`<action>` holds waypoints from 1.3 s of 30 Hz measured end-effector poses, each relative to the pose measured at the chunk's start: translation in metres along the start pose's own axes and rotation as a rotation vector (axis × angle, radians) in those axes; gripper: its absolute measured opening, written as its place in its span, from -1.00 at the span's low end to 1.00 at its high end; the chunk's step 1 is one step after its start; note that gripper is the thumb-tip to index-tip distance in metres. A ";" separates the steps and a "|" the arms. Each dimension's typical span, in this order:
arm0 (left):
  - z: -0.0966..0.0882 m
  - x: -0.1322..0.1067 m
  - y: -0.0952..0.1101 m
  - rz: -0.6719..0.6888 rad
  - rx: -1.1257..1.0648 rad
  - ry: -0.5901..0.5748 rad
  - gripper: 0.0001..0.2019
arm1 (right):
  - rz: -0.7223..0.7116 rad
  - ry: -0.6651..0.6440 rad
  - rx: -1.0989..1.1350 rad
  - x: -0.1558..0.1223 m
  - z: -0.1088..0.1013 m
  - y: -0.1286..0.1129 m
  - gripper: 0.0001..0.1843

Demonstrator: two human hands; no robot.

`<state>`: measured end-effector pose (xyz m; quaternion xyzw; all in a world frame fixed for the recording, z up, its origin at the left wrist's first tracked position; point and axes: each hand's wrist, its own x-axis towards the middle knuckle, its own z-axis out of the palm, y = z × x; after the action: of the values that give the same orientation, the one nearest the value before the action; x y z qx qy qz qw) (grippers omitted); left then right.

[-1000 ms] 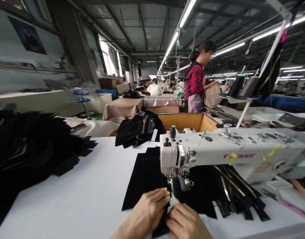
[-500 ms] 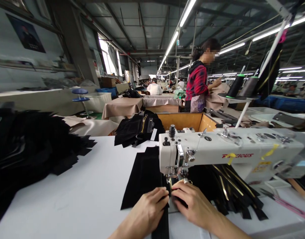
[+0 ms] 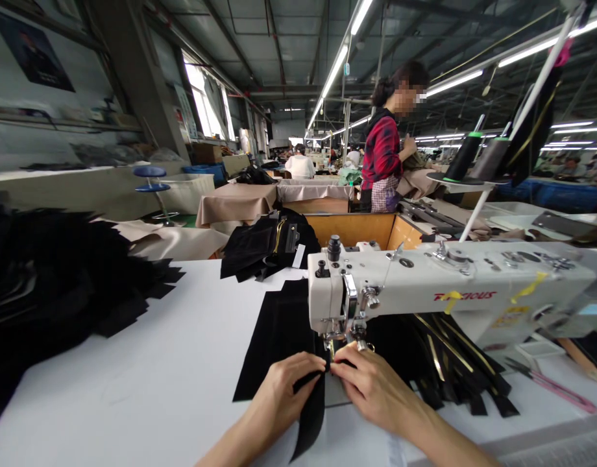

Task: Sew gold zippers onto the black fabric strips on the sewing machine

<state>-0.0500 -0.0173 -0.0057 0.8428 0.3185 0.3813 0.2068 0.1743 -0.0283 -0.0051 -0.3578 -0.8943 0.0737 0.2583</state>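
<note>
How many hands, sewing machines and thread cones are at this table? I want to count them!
Hands on the black fabric: 2 (left hand, right hand)
Sewing machines: 1 (white sewing machine)
Thread cones: 2 (dark thread cone, grey thread cone)
Total: 5
</note>
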 end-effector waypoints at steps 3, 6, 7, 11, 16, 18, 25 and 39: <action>0.002 -0.001 -0.002 0.054 0.070 -0.036 -0.73 | 0.002 -0.004 -0.002 0.000 -0.001 -0.001 -0.63; 0.001 -0.001 -0.002 0.096 0.116 -0.062 -0.65 | -0.003 0.006 -0.005 0.001 -0.001 -0.002 -0.66; 0.000 -0.001 -0.001 0.109 0.125 -0.065 -0.63 | -0.004 0.011 -0.005 0.001 -0.001 -0.002 -0.66; -0.002 0.001 0.004 0.174 0.200 -0.121 -0.63 | -0.013 0.036 0.001 0.001 -0.001 0.000 -0.65; -0.001 0.002 0.013 0.284 0.358 -0.199 -0.73 | -0.012 0.150 0.117 -0.001 -0.001 0.003 -0.71; -0.001 0.002 0.016 0.295 0.387 -0.217 -0.72 | -0.009 0.184 0.141 -0.002 -0.001 0.004 -0.71; -0.006 0.004 0.024 0.243 0.372 -0.262 -0.78 | 0.038 0.264 0.202 -0.001 -0.003 0.005 -0.72; -0.003 0.003 0.016 0.255 0.297 -0.177 -0.69 | -0.014 0.238 0.113 -0.001 -0.003 0.000 -0.69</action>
<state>-0.0450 -0.0263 0.0069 0.9278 0.2426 0.2776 0.0577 0.1763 -0.0286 -0.0034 -0.3425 -0.8543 0.0791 0.3828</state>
